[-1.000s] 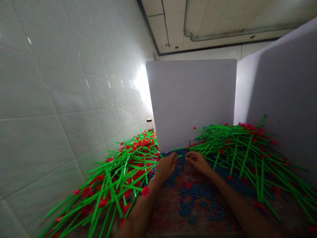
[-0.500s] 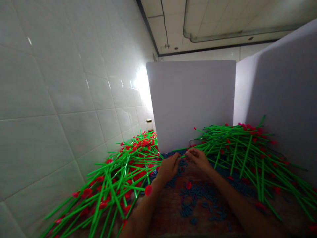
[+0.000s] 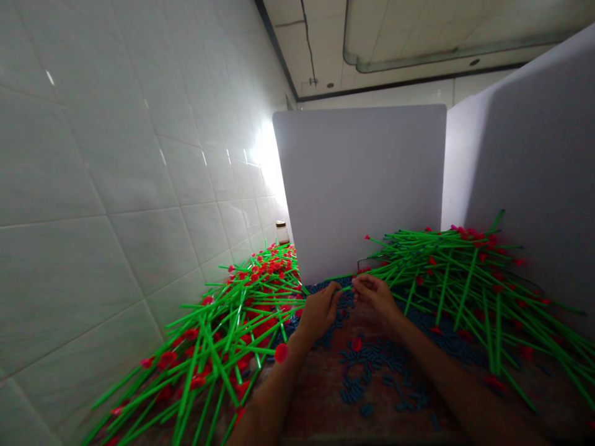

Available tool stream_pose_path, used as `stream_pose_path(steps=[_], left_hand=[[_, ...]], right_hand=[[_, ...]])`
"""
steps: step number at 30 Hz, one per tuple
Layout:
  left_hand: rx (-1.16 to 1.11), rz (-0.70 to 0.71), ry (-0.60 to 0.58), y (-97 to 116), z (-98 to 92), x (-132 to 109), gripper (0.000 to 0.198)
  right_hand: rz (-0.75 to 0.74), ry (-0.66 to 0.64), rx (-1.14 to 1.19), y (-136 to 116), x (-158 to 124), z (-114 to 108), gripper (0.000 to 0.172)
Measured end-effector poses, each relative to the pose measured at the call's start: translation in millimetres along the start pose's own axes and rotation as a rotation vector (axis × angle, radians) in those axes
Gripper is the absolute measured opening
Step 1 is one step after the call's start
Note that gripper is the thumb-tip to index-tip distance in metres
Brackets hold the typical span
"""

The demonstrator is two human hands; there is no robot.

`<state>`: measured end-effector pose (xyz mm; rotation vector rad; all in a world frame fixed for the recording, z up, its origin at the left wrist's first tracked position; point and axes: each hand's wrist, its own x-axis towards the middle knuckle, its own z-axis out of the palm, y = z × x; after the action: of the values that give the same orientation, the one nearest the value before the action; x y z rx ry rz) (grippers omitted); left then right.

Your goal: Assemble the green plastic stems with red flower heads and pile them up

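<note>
White wall tiles (image 3: 93, 155) to my left and white panels (image 3: 357, 186) ahead box in a tabletop (image 3: 311, 396), where a left heap of red-tipped green sticks (image 3: 223, 328) and a right heap (image 3: 465, 285) crowd my arms, a small jar (image 3: 281, 233) standing beyond the left heap. Between the heaps, my left hand (image 3: 320, 313) and right hand (image 3: 376, 297) meet above scattered blue pellets (image 3: 362, 365), fingers pinched together on a thin green stick (image 3: 344, 288). A red bloom (image 3: 281, 353) lies beside my left wrist.
</note>
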<state>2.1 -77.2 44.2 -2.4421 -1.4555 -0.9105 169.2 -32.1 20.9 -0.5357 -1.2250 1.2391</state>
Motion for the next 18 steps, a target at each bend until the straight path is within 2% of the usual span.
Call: stream_pose_path(steps=[8, 15, 18], left_hand=[[0.043, 0.015, -0.002, -4.3, 3.9, -2.3, 0.027], [0.103, 0.070, 0.004, -4.1, 13.6, -2.2, 0.021], [0.150, 0.081, -0.021, -5.7, 15.0, -1.5, 0.020]], right_hand=[[-0.045, -0.076, -0.084, -2.3, -0.5, -2.7, 0.038], [0.053, -0.084, 0.061, 10.1, -4.4, -7.8, 0.033], [0.036, -0.120, 0.005, 10.1, -2.9, -12.0, 0.032]])
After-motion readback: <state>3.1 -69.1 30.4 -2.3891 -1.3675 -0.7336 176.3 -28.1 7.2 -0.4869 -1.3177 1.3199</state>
